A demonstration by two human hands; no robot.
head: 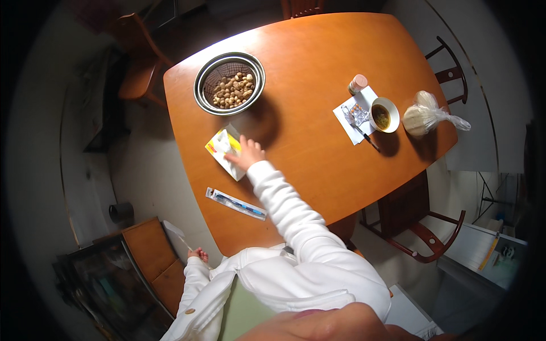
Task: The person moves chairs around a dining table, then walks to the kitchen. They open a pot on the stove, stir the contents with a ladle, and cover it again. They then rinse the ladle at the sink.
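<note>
My right hand [248, 154] rests at the right side of a white and yellow tissue box [218, 154], thumb and fingers spread over its edge; a white tissue sticks out of the top. Whether the fingers grip it is unclear. Low at the left, beside the table, my left hand [198, 255] is closed around the thin handle of a white fly swatter-like thing [174, 229]. A packaged toothbrush [236, 203] lies on the table below the tissue box. Above the box stands a metal bowl [199, 100] with a basket of walnuts or similar nuts [233, 90].
At the table's [298, 128] right are a pink-lidded jar [357, 84], papers [346, 111] with a blister pack and a pen [367, 140], a white bowl [396, 117] of brown liquid and a tied plastic bag [420, 119]. Wooden chairs stand around; a cabinet [149, 251] is at lower left.
</note>
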